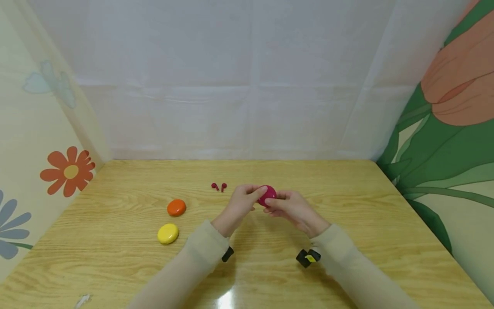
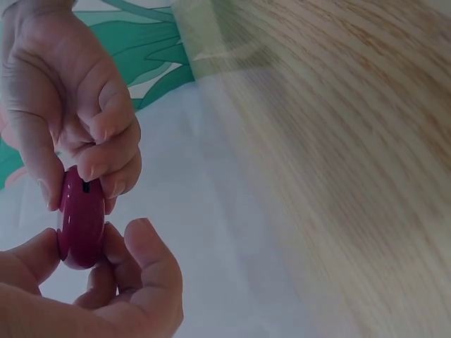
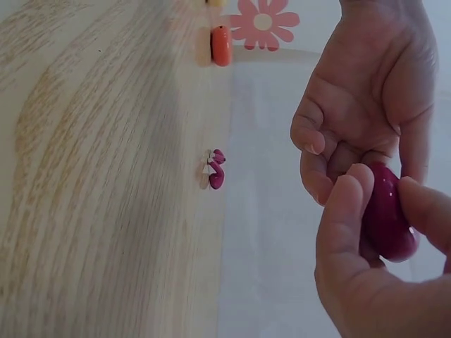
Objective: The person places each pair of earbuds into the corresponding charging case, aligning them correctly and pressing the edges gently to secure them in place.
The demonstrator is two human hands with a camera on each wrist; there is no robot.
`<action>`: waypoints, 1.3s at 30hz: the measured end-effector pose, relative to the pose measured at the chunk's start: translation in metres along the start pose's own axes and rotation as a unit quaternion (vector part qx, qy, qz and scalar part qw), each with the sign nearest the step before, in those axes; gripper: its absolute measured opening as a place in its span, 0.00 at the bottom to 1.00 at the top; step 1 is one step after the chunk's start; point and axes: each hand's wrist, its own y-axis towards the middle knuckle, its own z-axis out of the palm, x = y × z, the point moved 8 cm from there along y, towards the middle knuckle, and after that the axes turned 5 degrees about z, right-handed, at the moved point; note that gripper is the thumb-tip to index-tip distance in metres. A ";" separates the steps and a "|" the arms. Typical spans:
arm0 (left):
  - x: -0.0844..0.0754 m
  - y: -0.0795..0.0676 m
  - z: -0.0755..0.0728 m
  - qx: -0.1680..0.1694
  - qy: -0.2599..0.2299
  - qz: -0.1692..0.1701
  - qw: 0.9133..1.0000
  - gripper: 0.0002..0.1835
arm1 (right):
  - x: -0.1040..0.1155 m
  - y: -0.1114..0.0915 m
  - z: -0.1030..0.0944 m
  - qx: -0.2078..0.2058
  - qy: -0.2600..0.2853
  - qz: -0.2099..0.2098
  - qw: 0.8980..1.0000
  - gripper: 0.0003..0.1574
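Observation:
A glossy magenta earbud case (image 1: 267, 195), round and flattened, is held up above the table between both hands. My left hand (image 1: 240, 205) pinches its left side with the thumb on the near face. From the other side my right hand (image 1: 292, 209) pinches it too, thumb across the lower edge. Seen edge-on in the left wrist view, the case (image 2: 82, 224) shows a small dark slot near one end. Two magenta earbuds (image 1: 214, 186) lie side by side on the table, just beyond and left of my left hand. The inside of the case is hidden.
On the left of the wooden table (image 1: 366, 193) lie an orange round case (image 1: 176, 207) and, nearer, a yellow round case (image 1: 168, 234). A white cloth (image 1: 231, 120) hangs behind the table. Flower-printed panels (image 1: 455, 141) stand at both sides.

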 end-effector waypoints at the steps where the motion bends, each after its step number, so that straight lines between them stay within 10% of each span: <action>1: 0.000 0.000 0.000 -0.002 0.000 0.001 1.000 0.19 | 0.000 0.000 0.000 0.001 0.001 -0.002 1.000 0.16; 39: 0.018 0.008 -0.002 -0.002 -0.009 -0.047 0.999 0.29 | -0.002 0.000 -0.001 -0.027 -0.020 0.002 0.999 0.19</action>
